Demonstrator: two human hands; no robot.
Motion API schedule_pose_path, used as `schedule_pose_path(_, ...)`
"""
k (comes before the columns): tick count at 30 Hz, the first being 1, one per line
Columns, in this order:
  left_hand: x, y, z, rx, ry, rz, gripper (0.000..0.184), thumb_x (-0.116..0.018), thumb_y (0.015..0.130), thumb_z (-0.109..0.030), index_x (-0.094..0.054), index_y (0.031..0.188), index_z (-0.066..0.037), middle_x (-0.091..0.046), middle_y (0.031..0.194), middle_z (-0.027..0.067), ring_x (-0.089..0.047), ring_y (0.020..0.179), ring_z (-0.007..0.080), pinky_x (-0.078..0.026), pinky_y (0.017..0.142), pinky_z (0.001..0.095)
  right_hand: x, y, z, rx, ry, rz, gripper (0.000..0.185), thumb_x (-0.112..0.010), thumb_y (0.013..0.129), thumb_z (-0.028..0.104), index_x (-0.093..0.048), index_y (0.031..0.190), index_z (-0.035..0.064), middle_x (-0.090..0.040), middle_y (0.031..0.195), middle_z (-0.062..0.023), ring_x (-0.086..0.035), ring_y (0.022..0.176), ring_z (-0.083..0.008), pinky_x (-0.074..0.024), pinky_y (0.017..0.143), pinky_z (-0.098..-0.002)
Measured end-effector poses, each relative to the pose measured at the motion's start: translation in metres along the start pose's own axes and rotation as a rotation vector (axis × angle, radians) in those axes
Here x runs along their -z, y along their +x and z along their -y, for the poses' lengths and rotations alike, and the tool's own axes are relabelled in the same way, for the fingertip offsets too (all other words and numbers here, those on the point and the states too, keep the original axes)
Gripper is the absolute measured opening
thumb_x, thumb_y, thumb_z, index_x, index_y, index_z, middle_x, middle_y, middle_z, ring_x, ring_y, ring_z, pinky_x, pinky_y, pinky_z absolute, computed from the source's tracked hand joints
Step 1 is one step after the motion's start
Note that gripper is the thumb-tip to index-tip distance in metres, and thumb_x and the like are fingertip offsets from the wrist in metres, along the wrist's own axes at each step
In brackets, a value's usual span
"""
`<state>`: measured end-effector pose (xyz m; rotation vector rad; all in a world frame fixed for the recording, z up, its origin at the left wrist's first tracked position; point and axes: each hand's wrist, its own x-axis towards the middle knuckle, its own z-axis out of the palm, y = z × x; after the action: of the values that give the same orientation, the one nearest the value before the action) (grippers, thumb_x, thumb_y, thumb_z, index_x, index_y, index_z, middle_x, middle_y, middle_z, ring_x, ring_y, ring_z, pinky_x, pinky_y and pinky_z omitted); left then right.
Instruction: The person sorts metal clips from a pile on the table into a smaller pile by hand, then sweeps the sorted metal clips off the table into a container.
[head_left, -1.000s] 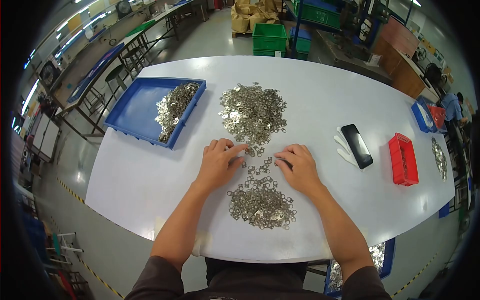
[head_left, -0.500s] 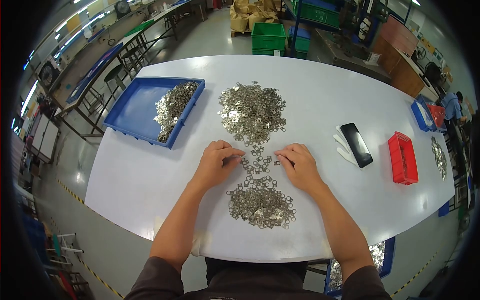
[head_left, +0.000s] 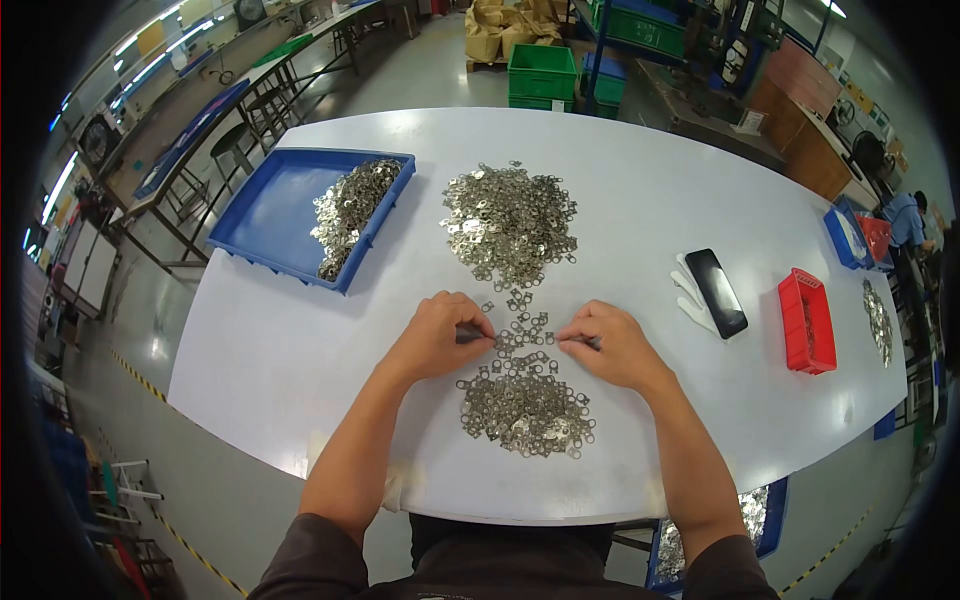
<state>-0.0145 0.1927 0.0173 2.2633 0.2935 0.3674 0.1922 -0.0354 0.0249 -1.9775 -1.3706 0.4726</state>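
Small metal ring-shaped parts lie in a large pile (head_left: 510,222) at the table's middle and in a nearer pile (head_left: 527,410). Between the two piles runs a narrow band of loose parts (head_left: 522,328). My left hand (head_left: 447,335) is at the left edge of this band, thumb and fingertips pinched together. On the band's right edge is my right hand (head_left: 607,343), also closed in a pinch beside a single part. Whatever either pinch holds is too small to make out.
A blue tray (head_left: 270,215) partly filled with metal parts stands at the left. To the right lie a white glove (head_left: 692,300), a phone (head_left: 716,292), a red bin (head_left: 806,320) and more parts (head_left: 878,320). A person (head_left: 905,220) is at the far right.
Both hands have moved a little nearer to my body along the band of parts. The left fingers have closed down at its edge, and a loose part shows behind them.
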Motion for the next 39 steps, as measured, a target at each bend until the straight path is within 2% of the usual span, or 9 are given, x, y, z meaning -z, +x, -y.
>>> schedule_pose_path(5,0.006,-0.004,-0.007,-0.016,0.010,0.129,0.011,-0.088,0.081,-0.011,-0.082,0.090,-0.012,-0.074,0.098,0.0057,-0.068,0.102,0.0276,-0.055,0.092,0.0414,-0.014,0.000,-0.001,0.179,-0.111,-0.147,0.012,-0.084,0.091,0.014,-0.085,0.103,0.0127,-0.069,0.099,-0.0043,-0.067,0.096,-0.0241,-0.0557,0.081,-0.0371)
schedule_pose_path(9,0.008,-0.004,-0.006,-0.041,0.006,0.126,0.010,-0.088,0.083,-0.011,-0.082,0.090,-0.010,-0.074,0.099,0.0056,-0.069,0.097,0.0247,-0.056,0.088,0.0381,-0.013,-0.001,0.000,0.247,-0.005,0.002,0.013,-0.084,0.091,0.015,-0.085,0.104,0.0143,-0.070,0.100,-0.0038,-0.066,0.097,-0.0247,-0.0558,0.083,-0.0384)
schedule_pose_path(12,0.006,-0.003,-0.009,0.130,-0.176,-0.006,0.008,-0.086,0.084,-0.010,-0.083,0.090,-0.007,-0.073,0.093,0.0092,-0.071,0.086,0.0250,-0.058,0.080,0.0378,-0.013,-0.002,0.005,0.164,0.011,0.014,0.012,-0.083,0.092,0.016,-0.085,0.103,0.0152,-0.070,0.100,-0.0034,-0.066,0.097,-0.0253,-0.0554,0.086,-0.0392)
schedule_pose_path(15,0.006,0.001,-0.003,0.188,0.080,-0.192,0.009,-0.085,0.086,-0.012,-0.083,0.092,-0.006,-0.072,0.090,0.0092,-0.070,0.081,0.0230,-0.057,0.077,0.0370,-0.016,-0.002,0.001,0.240,-0.042,0.003,0.011,-0.082,0.092,0.018,-0.085,0.103,0.0153,-0.070,0.097,-0.0032,-0.066,0.097,-0.0260,-0.0549,0.087,-0.0393)
schedule_pose_path(17,0.001,0.003,0.007,0.153,0.114,-0.256,0.009,-0.085,0.087,-0.013,-0.083,0.093,-0.007,-0.072,0.090,0.0084,-0.069,0.079,0.0228,-0.056,0.074,0.0369,-0.014,-0.003,0.003,0.272,-0.007,0.074,0.011,-0.082,0.093,0.018,-0.084,0.103,0.0151,-0.070,0.096,-0.0033,-0.066,0.096,-0.0259,-0.0549,0.086,-0.0388)
schedule_pose_path(20,-0.013,0.006,0.020,0.061,0.188,-0.349,0.011,-0.086,0.086,-0.015,-0.084,0.094,-0.008,-0.073,0.088,0.0075,-0.068,0.079,0.0215,-0.055,0.073,0.0359,-0.016,-0.002,0.005,0.125,0.045,-0.009,0.011,-0.082,0.093,0.017,-0.084,0.103,0.0140,-0.069,0.095,-0.0036,-0.066,0.094,-0.0262,-0.0546,0.085,-0.0395)
schedule_pose_path(24,-0.026,0.012,0.012,0.006,0.309,-0.418,0.010,-0.087,0.084,-0.017,-0.085,0.091,-0.009,-0.073,0.084,0.0074,-0.068,0.082,0.0233,-0.055,0.074,0.0378,-0.025,0.003,-0.004,0.199,-0.092,-0.226,0.013,-0.082,0.093,0.015,-0.084,0.105,0.0118,-0.069,0.095,-0.0036,-0.067,0.091,-0.0237,-0.0545,0.080,-0.0377)
schedule_pose_path(32,-0.021,0.008,0.010,-0.006,0.145,-0.265,0.010,-0.086,0.083,-0.012,-0.081,0.090,-0.008,-0.074,0.090,0.0066,-0.067,0.086,0.0236,-0.056,0.077,0.0367,-0.023,0.004,-0.008,0.080,-0.045,-0.199,0.018,-0.081,0.094,0.015,-0.083,0.112,0.0122,-0.069,0.104,-0.0050,-0.064,0.100,-0.0262,-0.0542,0.087,-0.0404)
schedule_pose_path(39,0.003,-0.003,-0.009,0.117,0.012,-0.150,0.012,-0.081,0.089,-0.006,-0.080,0.100,-0.005,-0.074,0.097,0.0060,-0.069,0.091,0.0190,-0.057,0.081,0.0329,-0.027,0.006,-0.007,0.211,-0.164,-0.288,0.027,-0.080,0.093,0.014,-0.081,0.120,0.0117,-0.069,0.114,-0.0048,-0.063,0.107,-0.0268,-0.0537,0.092,-0.0403)
